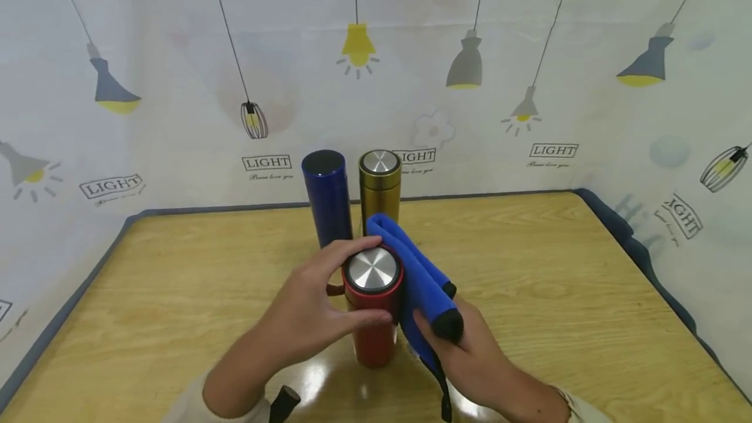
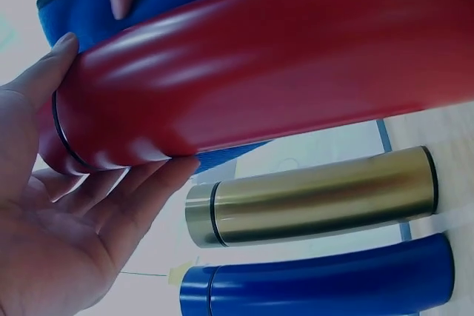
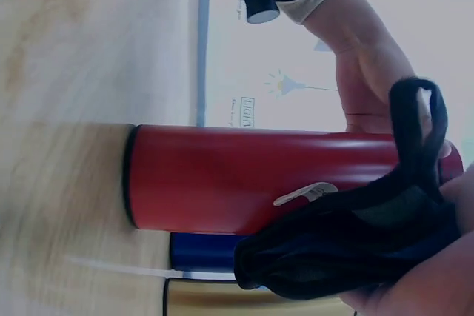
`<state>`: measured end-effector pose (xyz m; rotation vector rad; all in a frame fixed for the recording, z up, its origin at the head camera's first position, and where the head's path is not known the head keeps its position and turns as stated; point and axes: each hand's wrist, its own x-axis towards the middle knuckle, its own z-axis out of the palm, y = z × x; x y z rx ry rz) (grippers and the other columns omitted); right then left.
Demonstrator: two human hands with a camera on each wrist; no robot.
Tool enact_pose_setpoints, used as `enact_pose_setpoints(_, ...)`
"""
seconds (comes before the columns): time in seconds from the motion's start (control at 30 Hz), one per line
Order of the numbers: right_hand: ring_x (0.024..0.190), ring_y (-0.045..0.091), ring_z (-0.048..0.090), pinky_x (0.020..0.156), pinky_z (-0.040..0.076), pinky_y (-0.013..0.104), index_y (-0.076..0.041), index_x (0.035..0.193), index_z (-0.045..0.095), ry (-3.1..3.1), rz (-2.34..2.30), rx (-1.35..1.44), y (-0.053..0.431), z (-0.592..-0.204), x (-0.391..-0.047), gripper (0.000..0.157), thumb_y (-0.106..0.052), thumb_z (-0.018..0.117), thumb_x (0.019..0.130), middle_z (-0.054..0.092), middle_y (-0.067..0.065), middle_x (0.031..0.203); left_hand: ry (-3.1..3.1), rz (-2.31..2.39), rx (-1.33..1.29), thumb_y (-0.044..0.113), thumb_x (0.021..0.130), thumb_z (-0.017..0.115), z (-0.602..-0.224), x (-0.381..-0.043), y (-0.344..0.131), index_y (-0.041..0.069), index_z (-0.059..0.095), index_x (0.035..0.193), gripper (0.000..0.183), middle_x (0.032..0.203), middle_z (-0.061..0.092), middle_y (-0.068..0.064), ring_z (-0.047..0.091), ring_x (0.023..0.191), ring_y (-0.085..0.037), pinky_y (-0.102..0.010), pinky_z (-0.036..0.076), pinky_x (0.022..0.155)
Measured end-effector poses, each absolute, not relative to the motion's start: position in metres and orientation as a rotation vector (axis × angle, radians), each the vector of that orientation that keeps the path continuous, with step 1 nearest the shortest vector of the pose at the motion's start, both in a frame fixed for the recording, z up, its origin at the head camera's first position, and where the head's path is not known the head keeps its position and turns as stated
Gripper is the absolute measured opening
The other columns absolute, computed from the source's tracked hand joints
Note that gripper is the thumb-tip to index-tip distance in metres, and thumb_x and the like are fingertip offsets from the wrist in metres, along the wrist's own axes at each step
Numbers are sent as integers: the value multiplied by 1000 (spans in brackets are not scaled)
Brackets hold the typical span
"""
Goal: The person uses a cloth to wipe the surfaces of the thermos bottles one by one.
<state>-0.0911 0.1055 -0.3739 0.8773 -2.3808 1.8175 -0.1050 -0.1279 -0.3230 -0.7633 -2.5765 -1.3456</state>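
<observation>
Wood-grain table, yellowish: your left hand curls round the top of the upright red cylindrical metal flask, likely steadying it beside the folded blue-and-black fabric pouch your right hand grips.

Upright red flask, blue pouch alongside, seemingly folded

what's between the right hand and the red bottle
The blue pouch, gripped by the right hand, lies between it and the red bottle; the head view shows this.
</observation>
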Motion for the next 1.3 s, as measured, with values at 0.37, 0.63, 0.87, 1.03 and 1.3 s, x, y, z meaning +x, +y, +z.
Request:
enact_pose_setpoints(0.37,121,18,60,101,50,25,0,144,47,-2527,1806,762,104,-397,-93,50,-10,63,97,63,14,134,-2561,-1453,-889,27,74,89,-324,-109,-132,26,48,147,83,138,57,7,58,124,-18,-26,59,84)
enact_pose_setpoints(0.63,135,30,49,108,44,35,-3,150,40,-2567,1982,663,103,-396,-93,52,-19,56,103,52,16,147,-2581,-1457,-885,27,78,87,-324,-108,-131,33,47,146,78,135,52,5,57,120,-19,-23,59,79)
enact_pose_setpoints(0.87,127,21,56,101,49,26,-3,151,38,-2454,2040,675,99,-385,-88,52,-16,54,103,53,16,146,-2593,-1454,-873,24,77,86,-326,-107,-131,34,44,147,83,125,50,4,55,116,-18,-23,58,79)
enact_pose_setpoints(1.03,127,13,55,101,48,22,-4,151,39,-2387,2026,715,98,-378,-87,51,-14,54,103,53,15,146,-2555,-1524,-896,20,74,88,-329,-110,-132,28,40,146,87,131,54,4,57,118,-17,-27,60,83)
enact_pose_setpoints(1.3,122,12,58,98,50,23,-4,150,40,-2401,1995,758,99,-378,-89,49,-13,53,104,56,15,142,-2553,-1573,-916,19,74,87,-330,-112,-135,29,42,143,83,132,56,4,58,118,-17,-28,59,86)
